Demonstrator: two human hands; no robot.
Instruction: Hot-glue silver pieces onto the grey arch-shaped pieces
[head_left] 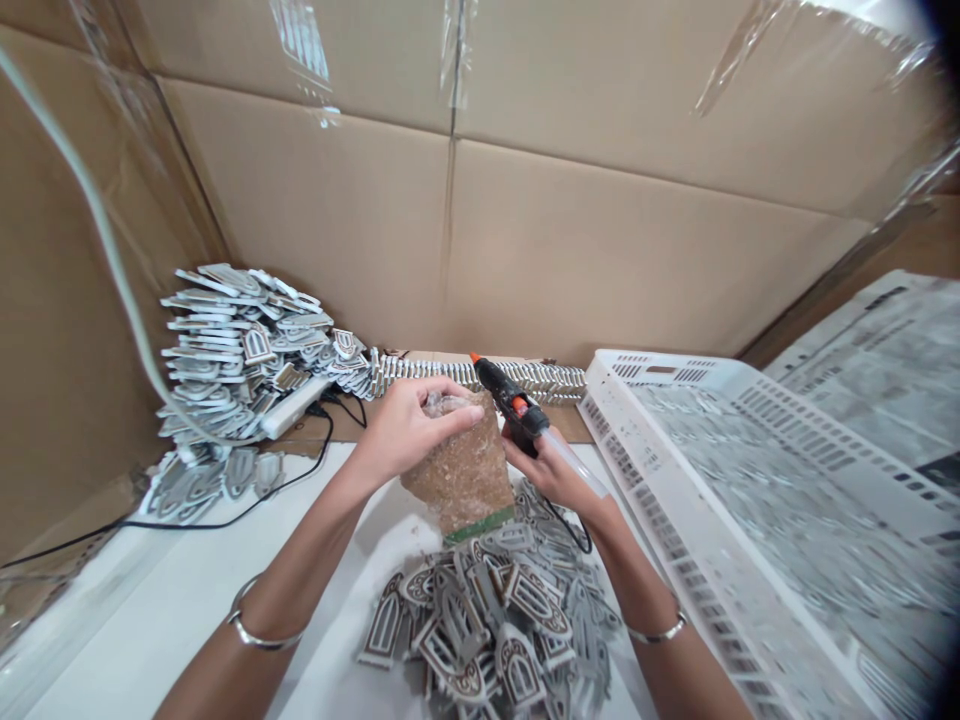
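Observation:
My left hand [416, 425] grips the upper edge of a rough brown board [469, 475], its thumb across the near face. The board is tilted up, with a green strip along its lower edge, and a translucent lump, perhaps dried glue, shows under the fingers. In my right hand [555, 470] is a black glue gun [510, 395], its orange nozzle tip pointing up and left, just beyond the board. A clear stick protrudes from the gun's rear. Below both hands lies a loose heap of small grey-white arched window pieces [495, 620] with brown patterns.
Many similar pieces form a tall pile [240, 350] at left and a row [480, 375] along the back. A white power strip [296, 405] with a black cable [277, 490] lies by the pile. At right stands a white plastic crate [637, 450]. Cardboard walls [600, 240] enclose the table.

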